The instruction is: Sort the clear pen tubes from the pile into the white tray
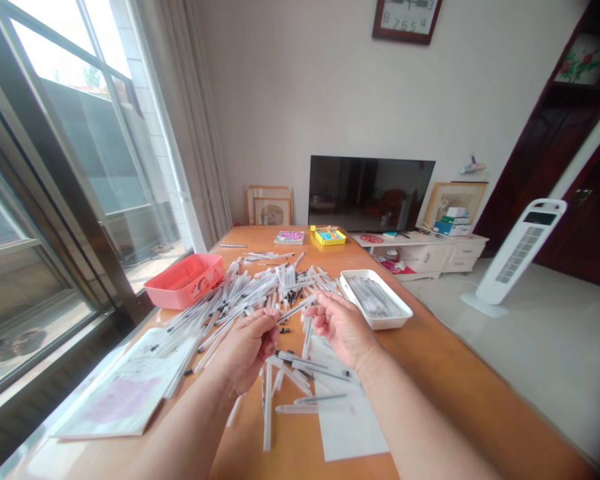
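Observation:
Between my two hands, over the middle of the table, is a slim translucent pen (pixel 298 308). The fingers of my left hand (pixel 250 347) pinch its near end. Its far end is between the fingertips of my right hand (pixel 341 325), also closed; part of the pen is hidden there. Around and beyond them spreads a loose pile of clear pen barrels (pixel 247 293) with small black parts among them. Below my hands, more pen parts (pixel 295 377) lie partly across a white paper sheet (pixel 353 427). To the right stands a white tray (pixel 406 313) holding many thin grey-clear sticks.
A pink plastic basket (pixel 173 293) stands at the left edge, above an open booklet (pixel 115 393). Toward the table's far end are a purple book (pixel 289 237) and a yellow box (pixel 331 240). A tower fan (pixel 520 257) stands on the floor at right.

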Tool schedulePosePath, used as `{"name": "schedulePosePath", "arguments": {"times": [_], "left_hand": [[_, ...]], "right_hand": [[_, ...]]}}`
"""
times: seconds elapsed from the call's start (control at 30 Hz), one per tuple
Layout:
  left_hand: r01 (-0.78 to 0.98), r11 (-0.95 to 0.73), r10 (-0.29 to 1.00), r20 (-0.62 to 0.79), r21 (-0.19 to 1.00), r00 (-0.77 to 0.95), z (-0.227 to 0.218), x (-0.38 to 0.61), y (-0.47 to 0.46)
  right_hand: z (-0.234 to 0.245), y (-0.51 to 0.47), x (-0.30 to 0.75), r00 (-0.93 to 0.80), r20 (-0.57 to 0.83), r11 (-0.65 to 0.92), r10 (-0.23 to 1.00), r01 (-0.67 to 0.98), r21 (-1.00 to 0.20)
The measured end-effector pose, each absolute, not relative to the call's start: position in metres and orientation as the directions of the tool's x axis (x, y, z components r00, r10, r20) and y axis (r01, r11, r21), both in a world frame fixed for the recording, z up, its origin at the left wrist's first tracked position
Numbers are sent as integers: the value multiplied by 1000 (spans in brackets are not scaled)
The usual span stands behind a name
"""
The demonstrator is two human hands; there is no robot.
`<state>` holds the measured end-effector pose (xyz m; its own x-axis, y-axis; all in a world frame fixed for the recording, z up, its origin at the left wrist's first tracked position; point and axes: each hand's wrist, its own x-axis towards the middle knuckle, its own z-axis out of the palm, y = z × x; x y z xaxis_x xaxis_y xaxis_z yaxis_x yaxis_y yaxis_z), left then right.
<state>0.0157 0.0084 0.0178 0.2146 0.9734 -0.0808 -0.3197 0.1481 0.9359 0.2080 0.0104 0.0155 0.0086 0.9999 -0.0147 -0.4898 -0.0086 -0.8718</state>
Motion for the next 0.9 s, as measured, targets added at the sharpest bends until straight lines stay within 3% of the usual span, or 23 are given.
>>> {"name": "schedulePosePath", "arguments": {"times": [0.13,0.5,0.73,0.9], "left_hand": [[-406,211,971,-144,889,191,20,13,11],[-414,251,954,-151,875,260,10,13,14],[-430,205,959,-93,879,267,8,19,13],[-391,162,975,-87,906,203,8,21,12]], "right_hand": [[5,14,204,78,-60,-26,995,-379,-925],[3,-6,172,-124,63,66,990,20,-998],[6,-6,167,-133,61,58,989,-29,-998],[6,-6,168,-94,-21,-28,995,-70,-997]]}}
